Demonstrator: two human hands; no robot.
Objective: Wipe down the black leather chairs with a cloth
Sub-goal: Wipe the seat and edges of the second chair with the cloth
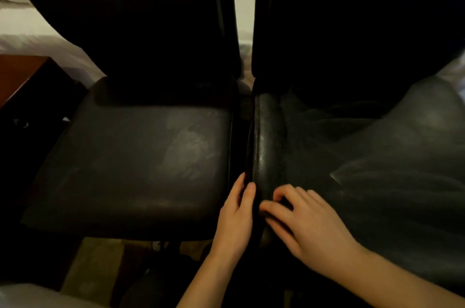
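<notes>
2 chairs side by side, left chair (130,156), right chair (269,136). left hand (235,217) fingers in the gap, pinching a dark cloth (256,209) at the seat edge. right hand (307,224) fingers curled, pressing the cloth; can't tell if gripping. cloth likely soft, light; bunch it. leather slick.

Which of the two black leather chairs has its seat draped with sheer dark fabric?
The right-hand black leather chair: sheer dark fabric covers most of its seat. The left-hand black leather chair has a bare seat showing dull smudges.
</notes>
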